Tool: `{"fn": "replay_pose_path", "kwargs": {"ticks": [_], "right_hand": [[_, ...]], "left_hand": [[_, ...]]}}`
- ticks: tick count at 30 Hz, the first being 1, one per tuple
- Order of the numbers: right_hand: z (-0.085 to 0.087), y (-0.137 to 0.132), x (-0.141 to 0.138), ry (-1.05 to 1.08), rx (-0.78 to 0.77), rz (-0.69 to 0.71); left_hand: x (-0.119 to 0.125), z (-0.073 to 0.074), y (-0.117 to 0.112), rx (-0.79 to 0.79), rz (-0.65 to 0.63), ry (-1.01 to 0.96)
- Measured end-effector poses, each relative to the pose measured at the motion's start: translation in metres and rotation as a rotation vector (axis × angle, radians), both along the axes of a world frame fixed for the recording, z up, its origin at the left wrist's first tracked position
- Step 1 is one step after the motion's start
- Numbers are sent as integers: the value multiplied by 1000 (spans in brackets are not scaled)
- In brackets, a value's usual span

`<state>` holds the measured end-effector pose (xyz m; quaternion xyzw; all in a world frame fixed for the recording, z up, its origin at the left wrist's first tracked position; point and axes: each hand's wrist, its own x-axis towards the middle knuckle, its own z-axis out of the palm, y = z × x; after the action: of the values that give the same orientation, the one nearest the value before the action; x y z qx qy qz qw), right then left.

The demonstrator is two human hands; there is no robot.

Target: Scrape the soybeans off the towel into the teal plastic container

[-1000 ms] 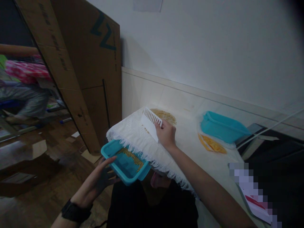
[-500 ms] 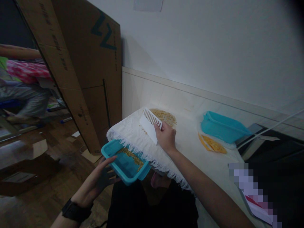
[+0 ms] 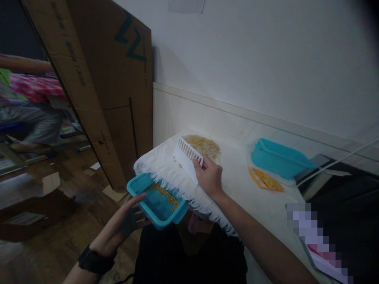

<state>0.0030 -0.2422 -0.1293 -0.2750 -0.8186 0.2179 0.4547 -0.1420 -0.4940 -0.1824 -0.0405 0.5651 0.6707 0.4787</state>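
Observation:
My right hand (image 3: 209, 175) grips a white toothed plastic scraper (image 3: 185, 158) standing on a white fringed cloth (image 3: 166, 167) that covers the table. A few yellow grains lie by the scraper's lower edge, and a pile of yellow grains (image 3: 203, 145) sits behind it. My left hand (image 3: 126, 220) holds a teal tray (image 3: 155, 200) from below, just under the cloth's fringed edge. The tray has a strip of yellow grains in it.
A second teal tray (image 3: 276, 158) stands at the back right beside an orange-yellow packet (image 3: 265, 179). Large cardboard sheets (image 3: 100, 75) lean on the wall to the left. A white cable (image 3: 337, 161) crosses the right side. Wooden floor lies below left.
The scraper has slid a little toward the cloth's front edge with my right hand. The teal tray stays held under the edge.

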Motion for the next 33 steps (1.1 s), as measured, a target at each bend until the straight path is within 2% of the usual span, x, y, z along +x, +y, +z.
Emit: {"fn": "replay_pose_path", "kwargs": {"ticks": [8, 19, 27, 33], "right_hand": [[2, 1, -4, -10, 11, 12], [-1, -12, -1, 31, -4, 96], [-6, 1, -15, 69, -34, 197], [-12, 1, -1, 105, -14, 237]], "left_hand": [[1, 5, -1, -7, 10, 6], [-13, -9, -8, 59, 9, 29], [-15, -7, -8, 53, 22, 10], [-15, -13, -7, 63, 28, 22]]}}
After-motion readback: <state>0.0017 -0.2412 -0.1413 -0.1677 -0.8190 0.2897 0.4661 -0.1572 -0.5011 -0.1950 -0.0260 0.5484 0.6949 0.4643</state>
